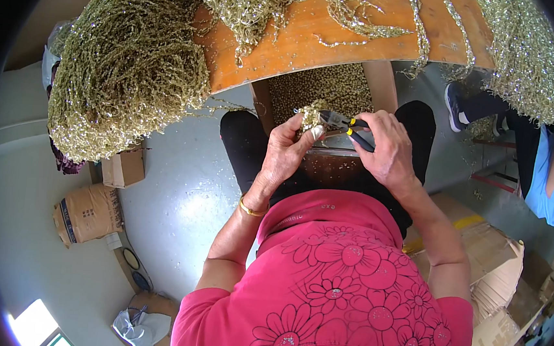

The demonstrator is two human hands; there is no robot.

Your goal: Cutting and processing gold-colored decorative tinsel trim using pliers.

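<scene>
Above my lap, my left hand is closed on a small clump of gold glittery strands, its fingertips pinching the lower part. My right hand grips a pair of pliers by black and yellow handles. The metal jaws point left and meet the clump; whether they bite on a strand is too small to tell. Just beyond both hands, a cardboard box full of small gold beads or bits sits between my knees, under the table edge.
On the orange wooden table lie loose gold strands. Big bundles of gold strands hang off its left and right ends. A person in blue sits at the right. Cartons stand behind me; a brown sack lies left.
</scene>
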